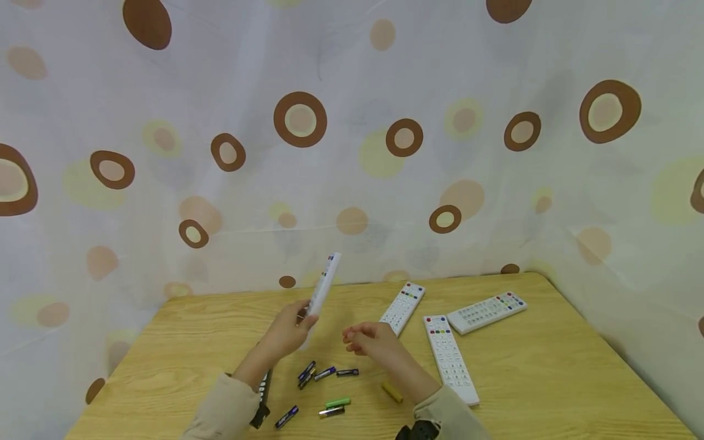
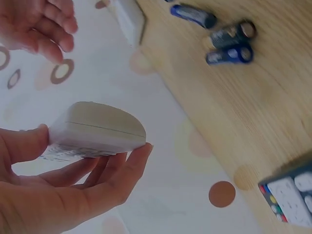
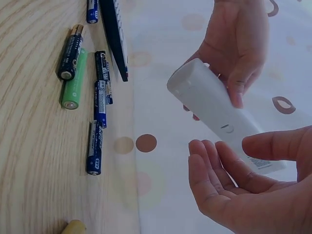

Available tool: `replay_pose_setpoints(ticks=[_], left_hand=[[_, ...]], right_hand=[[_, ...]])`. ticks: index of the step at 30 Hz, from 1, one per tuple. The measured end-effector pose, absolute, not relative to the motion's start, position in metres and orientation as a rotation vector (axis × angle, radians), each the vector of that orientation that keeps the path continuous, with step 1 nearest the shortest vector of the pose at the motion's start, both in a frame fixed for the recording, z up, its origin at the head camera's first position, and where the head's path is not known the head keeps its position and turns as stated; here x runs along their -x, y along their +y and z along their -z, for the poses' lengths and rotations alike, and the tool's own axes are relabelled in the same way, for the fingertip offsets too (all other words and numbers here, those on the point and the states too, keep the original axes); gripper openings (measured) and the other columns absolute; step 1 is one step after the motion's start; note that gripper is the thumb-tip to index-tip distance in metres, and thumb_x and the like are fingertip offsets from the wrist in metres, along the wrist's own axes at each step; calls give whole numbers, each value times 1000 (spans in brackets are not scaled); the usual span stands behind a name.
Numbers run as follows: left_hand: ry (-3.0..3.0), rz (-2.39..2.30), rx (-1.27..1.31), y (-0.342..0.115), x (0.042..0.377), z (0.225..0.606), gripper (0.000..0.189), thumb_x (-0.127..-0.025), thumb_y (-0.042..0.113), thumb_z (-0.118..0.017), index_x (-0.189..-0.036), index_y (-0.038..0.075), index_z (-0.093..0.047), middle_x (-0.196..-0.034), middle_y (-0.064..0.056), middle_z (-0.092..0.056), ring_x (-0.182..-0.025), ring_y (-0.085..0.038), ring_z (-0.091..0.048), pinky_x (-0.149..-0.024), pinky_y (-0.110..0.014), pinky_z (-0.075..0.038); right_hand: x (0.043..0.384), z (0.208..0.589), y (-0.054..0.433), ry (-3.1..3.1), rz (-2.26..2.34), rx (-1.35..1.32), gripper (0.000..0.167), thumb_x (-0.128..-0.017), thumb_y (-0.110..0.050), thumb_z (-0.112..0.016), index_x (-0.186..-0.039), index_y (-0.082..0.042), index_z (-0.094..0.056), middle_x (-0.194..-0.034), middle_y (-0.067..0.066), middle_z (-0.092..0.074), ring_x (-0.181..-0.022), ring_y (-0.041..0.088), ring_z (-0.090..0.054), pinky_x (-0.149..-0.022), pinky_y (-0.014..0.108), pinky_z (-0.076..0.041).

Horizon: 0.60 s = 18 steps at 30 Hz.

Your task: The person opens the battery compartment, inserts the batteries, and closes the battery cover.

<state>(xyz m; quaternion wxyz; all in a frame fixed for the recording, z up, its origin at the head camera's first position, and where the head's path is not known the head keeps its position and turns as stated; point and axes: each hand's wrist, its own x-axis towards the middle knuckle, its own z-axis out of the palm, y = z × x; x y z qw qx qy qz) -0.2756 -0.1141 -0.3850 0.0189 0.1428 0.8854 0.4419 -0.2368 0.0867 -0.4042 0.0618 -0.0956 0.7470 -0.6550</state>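
1. Head: the left hand [image 1: 287,327] grips a white remote [image 1: 326,284], raised over the left half of the desk [image 1: 528,379]. The right hand [image 1: 379,343] hangs just beside, fingers loosely bent, holding nothing. Batteries [image 1: 325,374] lie farther from the far edge; two other white remotes [image 1: 486,311] lie near that edge, a third [image 1: 451,360] nearer the middle.
2. Left wrist: thumb and fingers clasp the held remote by its long sides, probably the best hold. It looks light, stiff and smooth, perhaps slightly slippery, not very fragile.
3. Right wrist: the remote's back bears a printed label [image 3: 259,163], too small to read. Battery wrappers carry lettering; no brand reads surely.
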Motion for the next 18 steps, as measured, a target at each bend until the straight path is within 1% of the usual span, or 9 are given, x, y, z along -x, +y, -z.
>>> replay_pose_setpoints(ticks=[3, 6, 11, 15, 18], left_hand=[[2702, -1441, -419, -112, 269, 381, 40, -99, 9, -52, -134, -9, -46, -111, -19, -59, -97, -29, -59, -77, -43, -54], [2647, -1530, -380, -110, 263, 376, 39, -100, 11, -50, -134, -8, -47, -114, -20, -59, -100, -31, -59, -78, -44, -55], [2463, -1712, -297, -108, 250, 368, 44, -103, 16, -44, -138, -10, -41, -122, -25, -55, -105, -34, -58, -79, -45, -54], [2308, -1837, -269, -107, 239, 363, 47, -105, 20, -40, -140, -11, -37, -127, -25, -52, -112, -35, -53, -85, -48, -52], [2224, -1904, -298, -107, 233, 361, 48, -106, 22, -37, -141, -11, -34, -130, -25, -48, -118, -38, -49, -90, -50, -50]], right_hand=[[237, 401, 88, 2251, 1997, 272, 29, -97, -9, -53, -113, 14, -61, -105, 23, -67, -91, 29, -67, -81, 36, -55], [238, 397, 89, 2240, 2018, 278, 29, -97, -9, -52, -113, 14, -60, -106, 24, -66, -93, 29, -67, -82, 35, -55], [237, 390, 90, 2219, 2054, 316, 30, -98, -7, -51, -115, 15, -59, -109, 23, -66, -96, 29, -66, -87, 36, -54], [234, 384, 90, 2194, 2098, 348, 29, -98, -8, -52, -116, 14, -59, -113, 22, -65, -99, 27, -65, -90, 35, -52], [232, 380, 89, 2193, 2130, 384, 29, -98, -9, -55, -117, 12, -60, -114, 21, -65, -101, 28, -64, -91, 36, -51]])
